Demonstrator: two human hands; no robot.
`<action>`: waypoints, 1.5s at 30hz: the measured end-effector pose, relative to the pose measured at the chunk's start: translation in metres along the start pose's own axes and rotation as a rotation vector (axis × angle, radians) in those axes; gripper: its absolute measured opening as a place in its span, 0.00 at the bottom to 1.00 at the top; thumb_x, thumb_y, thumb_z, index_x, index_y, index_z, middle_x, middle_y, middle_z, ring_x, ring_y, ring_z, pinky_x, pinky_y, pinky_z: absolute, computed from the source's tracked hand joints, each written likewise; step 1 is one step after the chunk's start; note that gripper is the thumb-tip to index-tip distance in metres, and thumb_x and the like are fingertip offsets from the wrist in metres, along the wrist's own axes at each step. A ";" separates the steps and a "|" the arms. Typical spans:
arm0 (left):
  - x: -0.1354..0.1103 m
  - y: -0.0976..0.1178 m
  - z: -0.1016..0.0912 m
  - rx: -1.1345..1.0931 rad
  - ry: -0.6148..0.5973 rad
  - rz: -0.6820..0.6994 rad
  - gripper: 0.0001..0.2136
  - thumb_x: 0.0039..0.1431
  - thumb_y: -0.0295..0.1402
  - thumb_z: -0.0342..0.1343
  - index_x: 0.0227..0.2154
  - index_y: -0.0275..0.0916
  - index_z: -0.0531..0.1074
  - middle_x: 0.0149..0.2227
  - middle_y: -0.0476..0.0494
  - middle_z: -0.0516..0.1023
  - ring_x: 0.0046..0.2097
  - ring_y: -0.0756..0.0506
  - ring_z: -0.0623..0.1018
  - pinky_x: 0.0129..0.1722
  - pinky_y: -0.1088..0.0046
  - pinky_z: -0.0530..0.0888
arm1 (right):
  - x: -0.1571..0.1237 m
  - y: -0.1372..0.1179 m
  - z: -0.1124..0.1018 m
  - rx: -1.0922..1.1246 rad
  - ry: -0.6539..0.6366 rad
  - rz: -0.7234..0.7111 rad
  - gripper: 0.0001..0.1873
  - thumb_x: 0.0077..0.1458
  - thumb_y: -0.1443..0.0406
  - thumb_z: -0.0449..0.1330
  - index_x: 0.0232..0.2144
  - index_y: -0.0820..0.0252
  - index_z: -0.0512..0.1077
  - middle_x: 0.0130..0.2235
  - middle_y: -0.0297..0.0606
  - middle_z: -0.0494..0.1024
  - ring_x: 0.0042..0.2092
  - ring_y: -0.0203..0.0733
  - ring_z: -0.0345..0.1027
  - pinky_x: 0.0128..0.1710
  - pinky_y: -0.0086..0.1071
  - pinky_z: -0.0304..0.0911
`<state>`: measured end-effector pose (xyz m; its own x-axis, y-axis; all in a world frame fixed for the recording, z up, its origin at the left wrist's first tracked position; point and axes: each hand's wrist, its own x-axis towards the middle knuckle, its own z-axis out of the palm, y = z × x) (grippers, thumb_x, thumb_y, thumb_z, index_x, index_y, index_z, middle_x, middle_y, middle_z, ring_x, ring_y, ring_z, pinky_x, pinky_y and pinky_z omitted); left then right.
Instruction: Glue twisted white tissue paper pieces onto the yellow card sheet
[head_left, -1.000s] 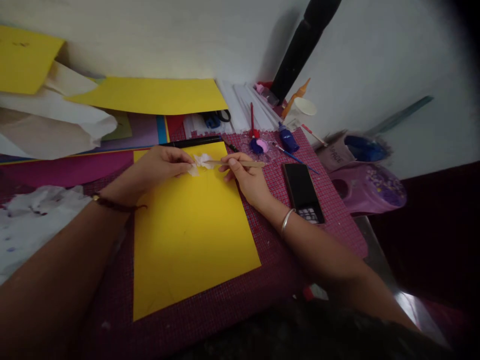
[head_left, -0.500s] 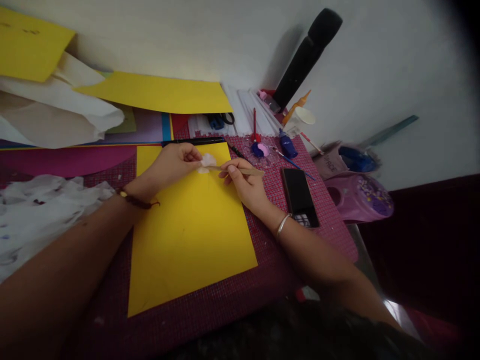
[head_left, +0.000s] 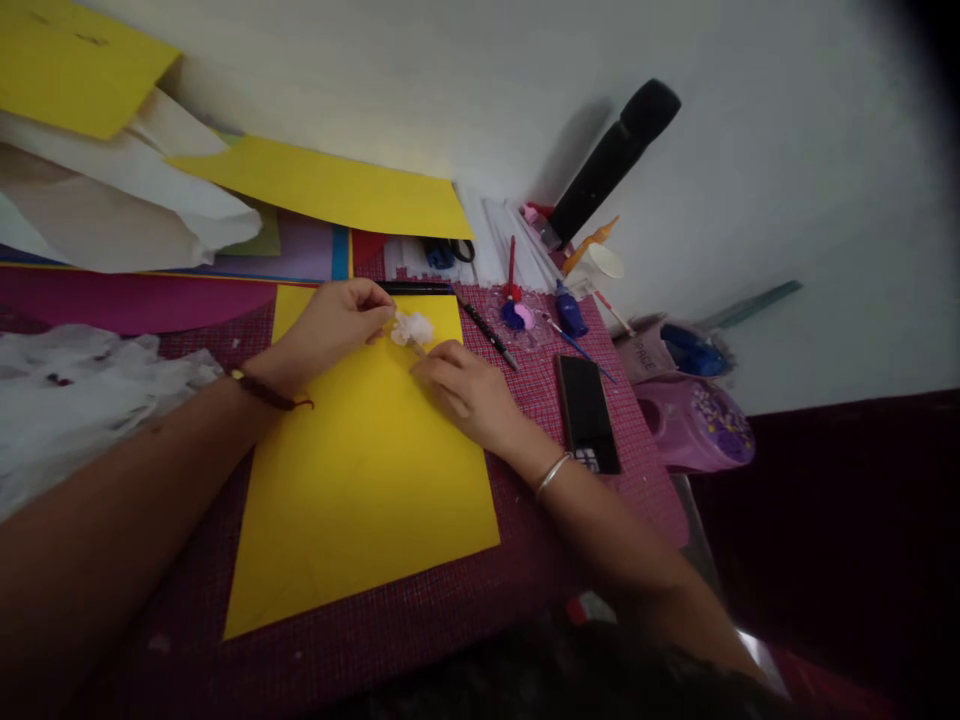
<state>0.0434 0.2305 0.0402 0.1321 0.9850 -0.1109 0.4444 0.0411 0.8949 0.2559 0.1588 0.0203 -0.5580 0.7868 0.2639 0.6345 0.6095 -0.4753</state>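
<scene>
My left hand [head_left: 334,322] pinches a small crumpled white tissue wad [head_left: 412,328] above the far end of a yellow paper sheet [head_left: 360,470]. My right hand [head_left: 459,390] is closed around a thin wooden stick whose tip reaches the wad; most of the stick is hidden under my fingers. Both hands hover over the yellow sheet, which lies on a red checked mat [head_left: 525,470].
A black phone [head_left: 587,412] lies right of my right hand. Beyond it are a paint palette [head_left: 520,310], a blue bottle [head_left: 570,310], brushes, a black pen [head_left: 487,335], scissors [head_left: 448,250] and a purple container [head_left: 697,425]. Crumpled white tissue [head_left: 75,390] lies at left; coloured sheets lie at the back.
My right hand turned and drew in toward the wad, so the stick that showed sideways is now mostly hidden. The view shifted, moving everything lower and left.
</scene>
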 end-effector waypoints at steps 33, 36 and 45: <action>-0.065 -0.052 -0.146 0.530 -0.178 -0.144 0.06 0.53 0.34 0.63 0.26 0.39 0.73 0.21 0.56 0.69 0.26 0.52 0.66 0.27 0.75 0.61 | 0.007 0.007 0.011 0.925 0.384 0.340 0.22 0.59 0.45 0.64 0.33 0.58 0.73 0.27 0.33 0.77 0.26 0.35 0.69 0.29 0.32 0.67; -0.068 -0.047 -0.151 0.492 -0.198 -0.187 0.09 0.54 0.35 0.62 0.24 0.39 0.71 0.21 0.54 0.70 0.25 0.52 0.66 0.27 0.75 0.62 | 0.008 0.008 0.012 0.920 0.377 0.327 0.22 0.60 0.45 0.63 0.33 0.58 0.73 0.28 0.34 0.77 0.26 0.35 0.69 0.28 0.31 0.66; -0.059 -0.005 -0.129 0.299 -0.240 -0.141 0.12 0.51 0.40 0.64 0.26 0.42 0.67 0.22 0.52 0.69 0.24 0.50 0.62 0.26 0.73 0.59 | 0.010 0.009 0.014 0.908 0.371 0.318 0.23 0.61 0.44 0.61 0.33 0.56 0.72 0.28 0.32 0.76 0.26 0.35 0.68 0.27 0.31 0.64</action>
<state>-0.0812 0.1939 0.0981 0.2385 0.9048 -0.3528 0.7066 0.0875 0.7021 0.2487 0.1711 0.0068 -0.1372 0.9732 0.1843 -0.0056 0.1853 -0.9827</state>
